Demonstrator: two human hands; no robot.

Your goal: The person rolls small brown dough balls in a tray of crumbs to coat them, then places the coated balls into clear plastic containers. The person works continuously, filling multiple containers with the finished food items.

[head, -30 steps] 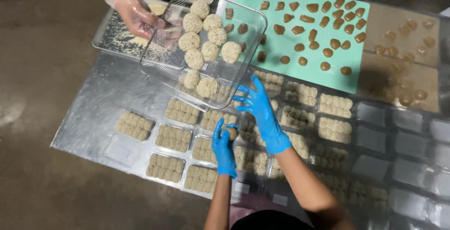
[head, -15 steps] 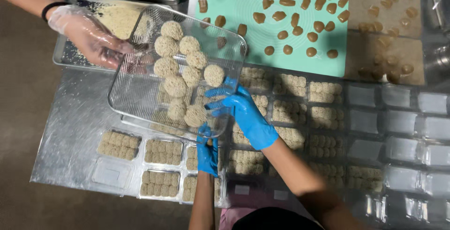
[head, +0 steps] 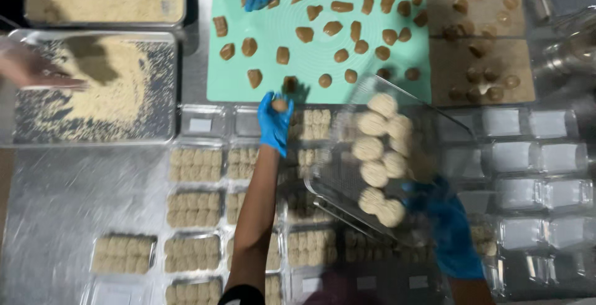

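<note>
A small brown dough piece (head: 280,104) is sitting in the fingertips of the blue-gloved left hand (head: 274,122), just below the green mat's edge. A clear plastic tray (head: 347,174), blurred and tilted, is carrying crumb-coated round balls (head: 379,159); the gloved right hand (head: 450,227) is gripping its lower right side.

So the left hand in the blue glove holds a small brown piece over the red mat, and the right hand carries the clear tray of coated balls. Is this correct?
One detail is wrong: the mat is light green, not red. The head view shows it. The rest holds: the left hand in the blue glove holds a small brown piece at the mat's near edge, and the right hand carries the clear tray of coated balls.
</note>
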